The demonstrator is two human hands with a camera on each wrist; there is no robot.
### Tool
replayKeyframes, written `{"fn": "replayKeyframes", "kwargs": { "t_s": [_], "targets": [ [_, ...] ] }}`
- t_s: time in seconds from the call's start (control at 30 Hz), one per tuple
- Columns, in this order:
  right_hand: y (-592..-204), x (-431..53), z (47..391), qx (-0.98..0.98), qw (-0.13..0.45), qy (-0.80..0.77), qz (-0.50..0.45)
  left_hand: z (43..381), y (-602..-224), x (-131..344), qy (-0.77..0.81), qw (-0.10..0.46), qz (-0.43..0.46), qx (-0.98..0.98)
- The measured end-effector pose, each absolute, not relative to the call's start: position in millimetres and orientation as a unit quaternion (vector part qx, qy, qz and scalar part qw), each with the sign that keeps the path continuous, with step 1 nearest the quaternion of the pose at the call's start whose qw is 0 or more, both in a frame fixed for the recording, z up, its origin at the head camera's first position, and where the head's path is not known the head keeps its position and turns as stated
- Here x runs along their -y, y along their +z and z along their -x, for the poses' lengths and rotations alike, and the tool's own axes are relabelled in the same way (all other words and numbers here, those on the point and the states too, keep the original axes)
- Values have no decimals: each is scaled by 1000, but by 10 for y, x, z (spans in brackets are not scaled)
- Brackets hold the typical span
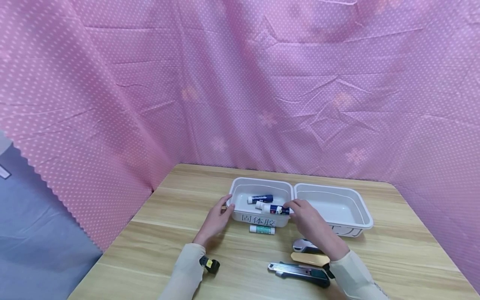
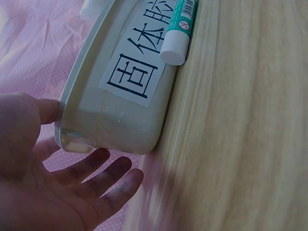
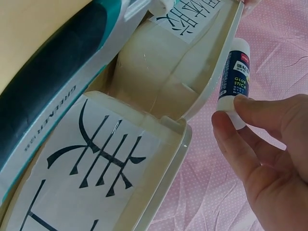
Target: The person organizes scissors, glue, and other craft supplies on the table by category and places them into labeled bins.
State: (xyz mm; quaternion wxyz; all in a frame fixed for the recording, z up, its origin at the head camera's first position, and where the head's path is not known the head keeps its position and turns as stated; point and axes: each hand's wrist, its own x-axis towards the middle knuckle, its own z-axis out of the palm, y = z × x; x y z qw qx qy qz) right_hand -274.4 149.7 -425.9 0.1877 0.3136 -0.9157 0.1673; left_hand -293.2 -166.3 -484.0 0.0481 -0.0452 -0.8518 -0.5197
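A pink dotted curtain [image 1: 262, 83] hangs behind the work, and the wooden table [image 1: 405, 250] bears everything else. Two white tubs stand side by side towards its far edge, their labelled walls facing the person, so both openings are within easy reach. The left tub [image 1: 262, 187] is labelled as solid glue, which seems to be why a glue stick lies in it; the right tub [image 1: 330, 204] has its label partly hidden by the forearm in the head view.

The person's left hand [image 1: 218, 216] holds the left tub's near corner, thumb and forefinger about the rim and the other fingers loosely spread, probably to steady it. The right hand [image 1: 309, 218] pinches a blue-and-white glue stick [image 1: 276, 209] near one end, above the left tub's right side; that leaves most of its body free.

Three cutters, a silver-and-black one [image 1: 298, 273], a yellow one [image 1: 310, 259] and a pale one [image 1: 305, 246], lie nearer the person, below the tubs' openings. The blue glue stick [image 1: 260, 199] rests on the left tub's floor, while a smaller green one [image 1: 262, 229] lies on the wood just before its front wall.
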Motion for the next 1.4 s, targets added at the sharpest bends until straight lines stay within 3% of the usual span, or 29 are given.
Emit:
{"fn": "replayKeyframes", "kwargs": {
  "t_s": [1.4],
  "targets": [
    [-4299, -1483, 2756, 925, 182, 176, -282, 2915, -4816, 1662, -517, 47, 43, 854]
  ]
}}
